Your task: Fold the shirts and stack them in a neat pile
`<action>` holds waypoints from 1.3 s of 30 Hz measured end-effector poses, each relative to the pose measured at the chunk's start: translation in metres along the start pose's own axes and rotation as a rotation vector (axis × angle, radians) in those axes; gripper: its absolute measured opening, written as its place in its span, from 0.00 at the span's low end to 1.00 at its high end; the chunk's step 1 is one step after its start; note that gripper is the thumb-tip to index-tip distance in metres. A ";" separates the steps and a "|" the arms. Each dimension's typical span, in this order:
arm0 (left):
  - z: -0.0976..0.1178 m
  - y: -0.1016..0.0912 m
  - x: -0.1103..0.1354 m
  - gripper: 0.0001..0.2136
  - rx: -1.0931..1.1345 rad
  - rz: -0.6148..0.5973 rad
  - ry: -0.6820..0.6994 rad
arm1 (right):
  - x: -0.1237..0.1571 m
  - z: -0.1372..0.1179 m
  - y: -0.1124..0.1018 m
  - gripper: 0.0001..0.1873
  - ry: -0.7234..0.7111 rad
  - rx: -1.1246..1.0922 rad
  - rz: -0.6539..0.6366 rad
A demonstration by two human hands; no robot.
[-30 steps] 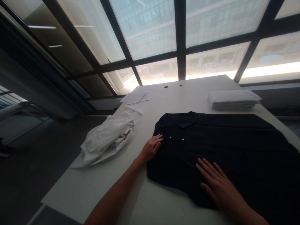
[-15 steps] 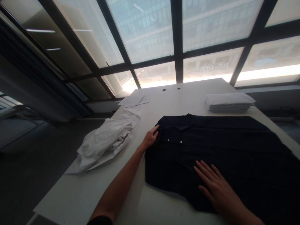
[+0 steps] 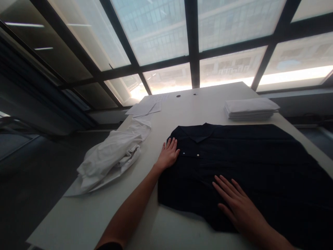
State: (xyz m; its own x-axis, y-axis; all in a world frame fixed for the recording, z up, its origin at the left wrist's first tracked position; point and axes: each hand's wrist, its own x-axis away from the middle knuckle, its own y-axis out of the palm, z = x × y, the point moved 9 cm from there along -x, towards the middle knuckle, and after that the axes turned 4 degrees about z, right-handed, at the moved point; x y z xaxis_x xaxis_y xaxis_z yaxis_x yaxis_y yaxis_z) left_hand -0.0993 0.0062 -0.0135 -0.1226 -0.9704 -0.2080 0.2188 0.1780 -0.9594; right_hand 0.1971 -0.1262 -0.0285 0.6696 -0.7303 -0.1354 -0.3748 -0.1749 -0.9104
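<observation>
A dark navy shirt (image 3: 249, 163) lies spread flat on the white table (image 3: 104, 211), collar towards the window and white buttons showing near the collar. My left hand (image 3: 168, 155) rests open and flat on the shirt's left edge, just beside the buttons. Open too, my right hand (image 3: 238, 206) lies with fingers spread on the shirt's lower front.
A crumpled white garment (image 3: 111, 158) lies at the table's left edge. A stack of folded white cloth (image 3: 251, 108) sits at the back right. Loose papers (image 3: 144, 108) lie at the back left. Large windows (image 3: 166, 34) stand behind the table; the floor drops off left.
My left hand moved up along the shirt's left edge towards the collar and now lies flat there. My right hand has stayed in place on the shirt.
</observation>
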 end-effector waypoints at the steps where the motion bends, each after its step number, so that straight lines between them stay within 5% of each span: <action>1: 0.001 0.000 0.001 0.28 -0.016 0.013 -0.003 | 0.000 0.000 0.000 0.33 0.000 -0.001 -0.002; 25: -0.014 0.001 -0.008 0.29 0.060 -0.007 0.044 | -0.005 -0.002 -0.017 0.30 0.085 -0.074 -0.024; 32: 0.003 -0.015 0.001 0.24 0.053 0.130 0.056 | -0.091 -0.026 -0.049 0.31 -0.001 -0.107 0.063; 39: 0.017 -0.019 0.046 0.26 0.100 0.094 0.088 | -0.207 -0.053 -0.030 0.30 -0.113 -0.157 0.032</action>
State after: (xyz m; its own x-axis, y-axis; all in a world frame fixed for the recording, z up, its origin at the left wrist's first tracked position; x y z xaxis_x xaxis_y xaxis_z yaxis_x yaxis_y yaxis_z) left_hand -0.0928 -0.0446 -0.0020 -0.1803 -0.9316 -0.3156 0.3278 0.2456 -0.9123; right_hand 0.0356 -0.0046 0.0474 0.7204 -0.6598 -0.2140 -0.4865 -0.2608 -0.8338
